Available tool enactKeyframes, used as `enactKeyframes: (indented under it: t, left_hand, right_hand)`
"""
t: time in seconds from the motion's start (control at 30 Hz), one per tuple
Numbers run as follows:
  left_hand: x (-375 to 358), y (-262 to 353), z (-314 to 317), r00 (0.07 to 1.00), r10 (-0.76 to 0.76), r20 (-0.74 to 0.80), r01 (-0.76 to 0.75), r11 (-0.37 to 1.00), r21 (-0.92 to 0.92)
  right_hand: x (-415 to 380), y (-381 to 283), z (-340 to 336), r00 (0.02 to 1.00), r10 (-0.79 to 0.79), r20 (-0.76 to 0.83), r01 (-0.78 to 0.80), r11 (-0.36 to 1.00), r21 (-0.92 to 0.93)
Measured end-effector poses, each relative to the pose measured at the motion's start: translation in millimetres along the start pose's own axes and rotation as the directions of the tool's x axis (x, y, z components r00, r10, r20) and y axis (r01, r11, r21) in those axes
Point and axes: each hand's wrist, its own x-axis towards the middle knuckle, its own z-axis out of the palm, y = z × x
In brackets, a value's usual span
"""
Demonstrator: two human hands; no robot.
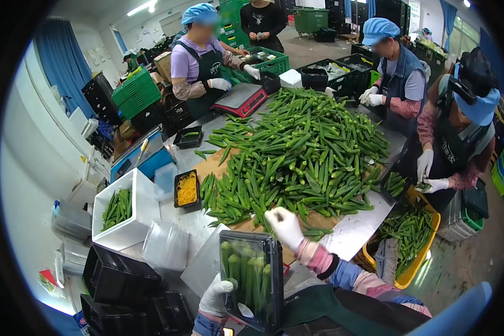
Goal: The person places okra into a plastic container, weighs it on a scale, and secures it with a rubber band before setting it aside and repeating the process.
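Observation:
My left hand (216, 295), in a white glove, grips the left edge of a black tray of okra (251, 274) with a clear cover, tilted up at the bottom centre. My right hand (285, 226), also gloved, is raised above and to the right of the tray, at the near edge of a large okra pile (308, 151). Its fingers are curled together; whether anything small is between them cannot be made out. A black tray of yellow rubber bands (186, 189) lies left of the pile.
A white foam box (126, 209) with okra, clear lids (166, 246) and black trays (117, 274) are at the left. A yellow crate of okra (431, 215) stands right. Co-workers stand around the far and right sides, near a red scale (239, 99).

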Motion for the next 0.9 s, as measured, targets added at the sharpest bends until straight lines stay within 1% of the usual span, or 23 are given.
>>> enactKeyframes:
  t: [0.03,0.07,0.1,0.13,0.17,0.2,0.23,0.27,0.3,0.33,0.37,0.43,0.47,0.5,0.53,0.57,0.63,0.67,0.7,0.73,0.8,0.83,0.9]
  left_hand:
    - [5.2,-1.3,-14.5,0.999,0.02,0.026,-0.021,0.999,0.04]
    - [16.0,-4.3,-41.0,0.998,0.037,0.049,-0.041,0.996,0.077]
    - [13.9,-0.3,-40.3,0.997,0.05,0.064,-0.057,0.992,0.109]
    - [9.8,6.1,-37.7,0.996,0.023,0.086,-0.027,0.998,0.055]
    - [10.3,14.1,-42.7,0.984,-0.04,0.172,0.026,0.996,0.08]
    - [14.4,17.0,-54.6,0.98,-0.028,0.197,-0.008,0.983,0.181]
    - [19.1,12.4,-69.5,0.974,-0.033,0.224,-0.006,0.985,0.172]
    - [14.6,17.8,-66.4,0.979,-0.05,0.197,0.009,0.978,0.208]
    - [14.8,15.7,-80.6,0.968,-0.137,0.208,0.091,0.971,0.219]
    - [13.9,15.9,-84.5,0.966,-0.159,0.204,0.115,0.97,0.213]
    - [11.7,14.7,-86.9,0.961,-0.181,0.207,0.136,0.968,0.212]
    - [8.9,11.8,-83.4,0.966,-0.137,0.219,0.085,0.969,0.233]
    - [11.3,11.5,-78.2,0.966,-0.111,0.234,0.052,0.968,0.247]
    - [14.1,11.8,-68.9,0.967,-0.11,0.23,0.043,0.96,0.275]
    - [17.0,14.0,-55.8,0.967,-0.11,0.229,0.036,0.951,0.307]
    - [19.1,18.4,-43.1,0.967,-0.111,0.231,0.027,0.94,0.34]
    - [20.5,25.9,-27.9,0.95,-0.169,0.263,0.071,0.937,0.342]
    - [22.0,26.4,-25.3,0.944,-0.196,0.265,0.1,0.937,0.336]
    - [23.3,27.7,-24.6,0.938,-0.223,0.266,0.129,0.935,0.33]
    - [23.3,30.5,-26.7,0.924,-0.257,0.282,0.149,0.924,0.352]
    - [18.5,29.0,-27.6,0.933,-0.208,0.294,0.109,0.941,0.321]
    - [17.0,29.2,-28.0,0.935,-0.184,0.302,0.087,0.947,0.308]
    - [17.5,27.5,-26.9,0.933,-0.174,0.316,0.073,0.949,0.308]
  right_hand:
    - [9.9,-3.6,-10.0,0.984,0.11,0.14,-0.142,0.96,0.241]
    - [10.1,-7.2,-18.1,0.91,0.159,0.382,-0.299,0.891,0.342]
    - [6.5,-16.5,-25.9,0.775,0.167,0.61,-0.476,0.789,0.389]
    - [9.1,-11.8,-36.9,0.614,0.041,0.788,-0.451,0.838,0.308]
    - [2.1,-30.1,-46.1,0.585,0.101,0.805,-0.471,0.851,0.235]
    - [5.3,-40.1,-55.1,0.551,0.198,0.81,-0.471,0.876,0.106]
    - [2.5,-52.1,-63.9,0.473,0.205,0.857,-0.517,0.852,0.081]
    - [8.3,-49.5,-69.6,0.44,0.131,0.888,-0.375,0.926,0.049]
    - [11.0,-66.5,-74.0,0.46,0.328,0.825,-0.16,0.945,-0.286]
    - [11.5,-63.0,-78.5,0.535,0.356,0.766,-0.075,0.923,-0.377]
    - [13.5,-63.6,-85.5,0.534,0.389,0.751,-0.073,0.906,-0.417]
    - [16.5,-82.4,-102.4,0.434,0.33,0.838,-0.162,0.944,-0.288]
    - [21.9,-73.1,-101.7,0.503,0.193,0.842,-0.217,0.972,-0.093]
    - [24.6,-63.9,-99.5,0.579,0.066,0.813,-0.259,0.96,0.107]
    - [20.5,-74.3,-85.8,0.654,0.064,0.754,-0.34,0.915,0.217]
    - [16.7,-86.3,-69.2,0.732,0.004,0.681,-0.219,0.948,0.23]
    - [33.1,-83.7,-44.5,0.533,0.02,0.846,-0.558,0.76,0.334]
    - [31.5,-88.7,-36.2,0.584,0.098,0.806,-0.438,0.874,0.212]
    - [25.7,-102.7,-24.9,0.642,0.159,0.75,-0.314,0.947,0.067]
    - [26.7,-102.5,-17.8,0.638,0.162,0.753,-0.277,0.96,0.028]
    - [29.0,-102.2,-3.7,0.631,0.167,0.758,-0.2,0.979,-0.049]
    - [32.6,-101.0,0.8,0.618,0.215,0.756,-0.221,0.971,-0.096]
    - [39.1,-94.2,3.3,0.572,0.199,0.796,-0.244,0.967,-0.066]
